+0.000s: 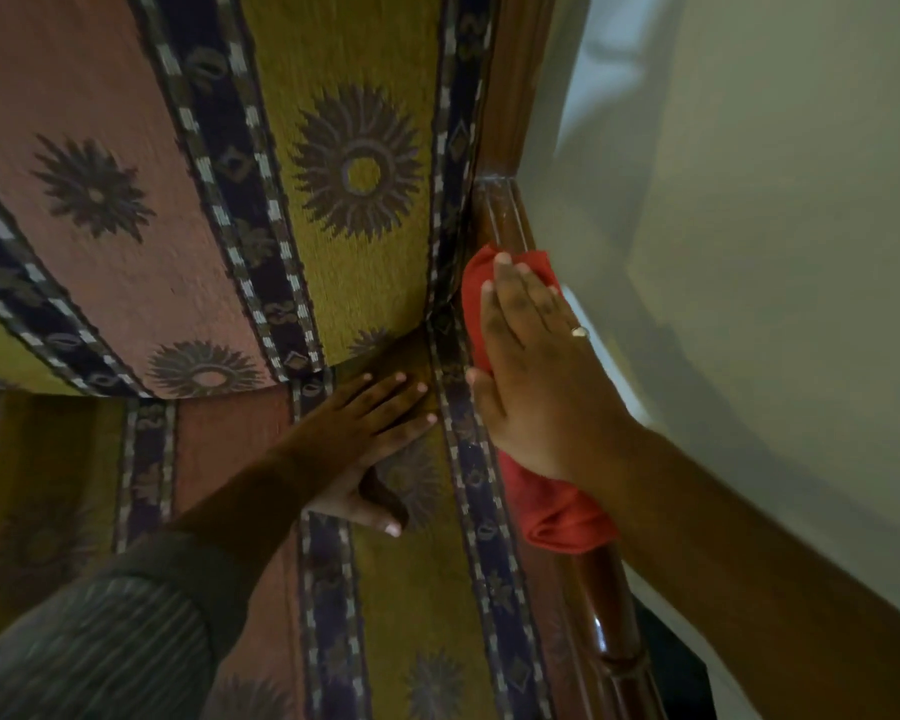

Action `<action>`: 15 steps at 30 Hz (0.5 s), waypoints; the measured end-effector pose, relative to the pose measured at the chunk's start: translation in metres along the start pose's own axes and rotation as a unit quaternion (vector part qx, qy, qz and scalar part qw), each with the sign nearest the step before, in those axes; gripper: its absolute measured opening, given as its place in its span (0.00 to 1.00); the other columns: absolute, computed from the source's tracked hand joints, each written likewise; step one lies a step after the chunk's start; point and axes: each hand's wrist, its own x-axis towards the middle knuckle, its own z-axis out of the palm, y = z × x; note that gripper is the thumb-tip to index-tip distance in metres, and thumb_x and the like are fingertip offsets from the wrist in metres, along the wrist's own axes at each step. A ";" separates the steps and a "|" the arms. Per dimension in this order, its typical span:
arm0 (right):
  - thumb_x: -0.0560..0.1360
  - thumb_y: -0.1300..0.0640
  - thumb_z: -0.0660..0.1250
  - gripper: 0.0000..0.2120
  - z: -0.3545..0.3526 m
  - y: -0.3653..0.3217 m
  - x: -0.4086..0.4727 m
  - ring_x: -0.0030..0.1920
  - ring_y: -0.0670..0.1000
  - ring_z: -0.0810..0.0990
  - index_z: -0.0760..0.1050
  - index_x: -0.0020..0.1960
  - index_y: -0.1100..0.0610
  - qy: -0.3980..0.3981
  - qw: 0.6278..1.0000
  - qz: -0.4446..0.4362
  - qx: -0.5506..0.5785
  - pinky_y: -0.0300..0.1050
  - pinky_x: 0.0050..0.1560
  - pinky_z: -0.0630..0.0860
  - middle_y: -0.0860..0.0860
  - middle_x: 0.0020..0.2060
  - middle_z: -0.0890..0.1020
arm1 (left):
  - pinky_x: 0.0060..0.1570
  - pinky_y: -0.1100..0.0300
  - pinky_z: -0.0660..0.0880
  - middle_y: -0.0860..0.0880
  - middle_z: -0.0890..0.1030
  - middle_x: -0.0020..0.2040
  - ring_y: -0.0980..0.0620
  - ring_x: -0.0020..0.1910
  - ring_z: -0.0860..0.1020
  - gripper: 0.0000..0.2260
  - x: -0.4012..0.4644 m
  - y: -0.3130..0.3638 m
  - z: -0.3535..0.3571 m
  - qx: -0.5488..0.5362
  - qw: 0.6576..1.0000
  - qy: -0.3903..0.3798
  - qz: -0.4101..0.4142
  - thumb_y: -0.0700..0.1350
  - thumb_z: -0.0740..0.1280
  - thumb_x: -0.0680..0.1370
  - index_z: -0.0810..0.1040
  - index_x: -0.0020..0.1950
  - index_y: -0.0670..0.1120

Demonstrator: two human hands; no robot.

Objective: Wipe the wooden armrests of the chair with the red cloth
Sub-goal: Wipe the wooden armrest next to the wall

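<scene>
Right hand is flat, fingers together and pressed down on the bunched red cloth, which sits on the glossy dark wooden armrest under the palm. Left hand lies spread-fingered on the patterned striped chair cushion, gripping nothing, just beside the cloth.

We hold our right hand flat with fingers together, pressing down, while our left hand lies spread, palm down.
</scene>
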 end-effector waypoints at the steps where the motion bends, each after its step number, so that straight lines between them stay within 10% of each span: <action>1: 0.82 0.50 0.54 0.33 0.002 -0.001 0.003 0.80 0.64 0.48 0.48 0.79 0.67 0.013 1.000 0.022 0.016 0.58 0.80 0.46 0.65 0.80 0.49 | 0.76 0.40 0.49 0.43 0.56 0.81 0.40 0.80 0.54 0.56 0.000 0.000 0.002 -0.007 1.000 0.003 -0.004 0.85 0.52 0.64 0.52 0.82 0.51; 6: 0.83 0.52 0.56 0.31 0.002 -0.010 -0.004 0.79 0.65 0.53 0.50 0.78 0.67 0.055 0.981 0.142 0.118 0.59 0.78 0.55 0.66 0.79 0.54 | 0.78 0.45 0.40 0.43 0.55 0.82 0.42 0.81 0.51 0.56 -0.003 0.001 0.004 -0.049 0.998 0.014 -0.031 0.84 0.54 0.64 0.53 0.82 0.50; 15: 0.83 0.50 0.54 0.31 -0.013 0.023 0.084 0.81 0.58 0.46 0.45 0.80 0.60 0.012 0.995 0.065 0.079 0.51 0.78 0.44 0.58 0.81 0.48 | 0.76 0.43 0.46 0.42 0.57 0.81 0.39 0.80 0.55 0.56 -0.005 0.000 0.006 -0.053 0.998 0.024 -0.039 0.84 0.53 0.65 0.55 0.81 0.48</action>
